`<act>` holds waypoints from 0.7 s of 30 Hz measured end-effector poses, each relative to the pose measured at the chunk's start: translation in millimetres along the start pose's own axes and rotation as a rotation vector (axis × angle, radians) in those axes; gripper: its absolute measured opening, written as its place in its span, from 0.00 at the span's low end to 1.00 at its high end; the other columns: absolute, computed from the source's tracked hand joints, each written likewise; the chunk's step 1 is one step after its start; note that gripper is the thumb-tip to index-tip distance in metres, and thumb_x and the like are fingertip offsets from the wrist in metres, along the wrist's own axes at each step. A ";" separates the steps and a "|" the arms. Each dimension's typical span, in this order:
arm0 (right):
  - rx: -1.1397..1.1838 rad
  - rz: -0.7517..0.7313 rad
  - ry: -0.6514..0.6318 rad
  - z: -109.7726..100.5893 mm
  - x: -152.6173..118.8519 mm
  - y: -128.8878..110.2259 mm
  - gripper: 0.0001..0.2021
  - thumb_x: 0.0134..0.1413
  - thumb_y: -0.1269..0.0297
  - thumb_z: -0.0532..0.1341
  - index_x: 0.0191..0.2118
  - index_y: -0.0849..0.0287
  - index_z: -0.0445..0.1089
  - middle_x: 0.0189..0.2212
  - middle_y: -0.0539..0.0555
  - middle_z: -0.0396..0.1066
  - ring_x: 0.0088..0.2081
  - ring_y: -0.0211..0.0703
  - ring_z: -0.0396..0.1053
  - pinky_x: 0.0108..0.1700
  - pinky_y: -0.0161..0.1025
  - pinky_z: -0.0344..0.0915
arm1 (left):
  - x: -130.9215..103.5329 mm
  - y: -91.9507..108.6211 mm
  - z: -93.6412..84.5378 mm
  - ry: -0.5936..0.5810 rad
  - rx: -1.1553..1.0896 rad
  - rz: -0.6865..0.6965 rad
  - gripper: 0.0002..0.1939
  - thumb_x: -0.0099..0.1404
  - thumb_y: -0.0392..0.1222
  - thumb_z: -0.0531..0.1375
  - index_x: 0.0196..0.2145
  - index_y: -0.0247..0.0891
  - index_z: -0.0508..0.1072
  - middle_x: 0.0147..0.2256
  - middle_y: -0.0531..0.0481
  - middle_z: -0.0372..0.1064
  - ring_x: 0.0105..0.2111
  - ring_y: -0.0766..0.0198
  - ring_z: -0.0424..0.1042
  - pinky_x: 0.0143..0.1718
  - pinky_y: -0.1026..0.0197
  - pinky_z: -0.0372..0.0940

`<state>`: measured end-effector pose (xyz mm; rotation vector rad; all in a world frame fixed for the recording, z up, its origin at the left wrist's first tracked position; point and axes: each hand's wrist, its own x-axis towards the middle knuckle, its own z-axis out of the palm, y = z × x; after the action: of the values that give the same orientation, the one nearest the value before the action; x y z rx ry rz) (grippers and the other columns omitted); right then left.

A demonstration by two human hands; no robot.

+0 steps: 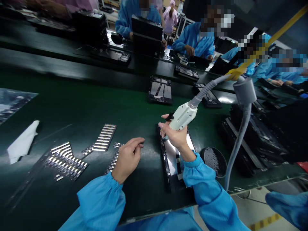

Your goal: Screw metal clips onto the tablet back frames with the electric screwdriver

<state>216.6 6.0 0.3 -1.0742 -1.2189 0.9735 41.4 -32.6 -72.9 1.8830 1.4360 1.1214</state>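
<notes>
Head view: the right hand (176, 134) has its grip closed around a pale corded tool (184, 115), which slants down to the left over the upper end of an opened tablet (169, 160). That tablet lies on the green table (72, 109), near its front edge and partly hidden by the right arm; whether the tool's tip touches it cannot be told. A grey cable (208, 88) runs from the tool up to a yellow strap (267, 45).

The left hand (127, 157) is to the left of the tablet, apart from it, palm down with fingers loosely bent; whether its grip holds anything cannot be told. Just beside it, partly covered, is a strip of small parts (112, 165). Further left lie a striped sheet (105, 137), a pile of strips (67, 162) and a crumpled white paper (22, 142).

Right of the tablet stands a round bowl (224, 166) of small grey bits (211, 158), with a dark stack (252, 141) beyond. Another opened tablet (160, 89) lies farther back, and people in blue (197, 41) sit opposite.
</notes>
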 end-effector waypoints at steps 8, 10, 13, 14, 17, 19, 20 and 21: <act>-0.010 0.014 -0.018 2.6 -0.8 0.1 0.11 0.47 0.64 0.66 0.37 0.58 0.68 0.13 0.41 0.63 0.15 0.35 0.63 0.22 0.37 0.64 | 1.8 5.2 -2.0 -0.011 -0.011 0.012 0.17 0.64 0.36 0.49 0.36 0.37 0.78 0.40 0.45 0.77 0.31 0.63 0.77 0.39 0.60 0.74; -0.015 0.030 -0.023 3.8 -1.9 0.0 0.10 0.46 0.64 0.66 0.36 0.58 0.68 0.14 0.41 0.63 0.15 0.35 0.63 0.22 0.37 0.64 | 2.2 4.7 -3.1 -0.004 0.011 0.025 0.17 0.64 0.36 0.49 0.37 0.36 0.78 0.40 0.45 0.77 0.32 0.63 0.77 0.40 0.60 0.74; -0.021 0.037 -0.022 5.1 -4.1 0.4 0.09 0.44 0.64 0.67 0.33 0.58 0.68 0.14 0.42 0.63 0.16 0.35 0.63 0.22 0.37 0.64 | -0.4 9.4 -6.9 0.005 0.088 0.077 0.18 0.65 0.34 0.48 0.40 0.36 0.77 0.42 0.45 0.77 0.37 0.62 0.77 0.43 0.59 0.73; -0.020 0.038 -0.019 5.4 -4.6 1.0 0.09 0.44 0.64 0.67 0.32 0.58 0.68 0.14 0.42 0.63 0.16 0.34 0.63 0.22 0.37 0.64 | -3.3 14.1 -8.0 0.005 0.119 0.124 0.17 0.65 0.34 0.48 0.41 0.36 0.77 0.43 0.45 0.77 0.39 0.61 0.77 0.45 0.59 0.73; -0.009 0.041 -0.010 6.6 -4.8 4.5 0.08 0.43 0.65 0.67 0.31 0.59 0.68 0.14 0.42 0.63 0.16 0.34 0.63 0.22 0.36 0.64 | -21.9 39.2 -5.2 -0.059 0.158 0.356 0.16 0.66 0.31 0.50 0.43 0.36 0.76 0.43 0.44 0.77 0.42 0.60 0.76 0.47 0.58 0.72; -0.004 0.036 -0.013 7.5 -4.2 6.0 0.08 0.44 0.65 0.66 0.32 0.59 0.69 0.14 0.42 0.63 0.16 0.34 0.62 0.22 0.36 0.64 | -42.0 60.7 4.9 -0.173 0.118 0.536 0.16 0.66 0.31 0.50 0.45 0.36 0.75 0.42 0.44 0.77 0.42 0.61 0.76 0.46 0.57 0.72; 0.001 0.028 -0.018 7.7 -3.9 5.3 0.08 0.45 0.65 0.66 0.32 0.59 0.69 0.14 0.42 0.63 0.16 0.34 0.62 0.22 0.36 0.63 | -52.8 70.5 12.4 -0.235 0.104 0.605 0.15 0.67 0.32 0.51 0.45 0.36 0.74 0.42 0.44 0.77 0.42 0.60 0.76 0.46 0.56 0.72; 0.009 0.013 -0.021 7.4 -3.8 3.2 0.08 0.46 0.65 0.66 0.33 0.59 0.69 0.14 0.42 0.63 0.16 0.34 0.62 0.22 0.36 0.64 | -63.2 78.5 20.7 -0.283 0.110 0.656 0.14 0.67 0.33 0.51 0.46 0.35 0.74 0.42 0.43 0.77 0.43 0.59 0.75 0.48 0.54 0.71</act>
<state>208.8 3.7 -3.5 -1.0685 -1.2249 1.0013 93.8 -114.9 -40.2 2.5667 0.7466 0.9946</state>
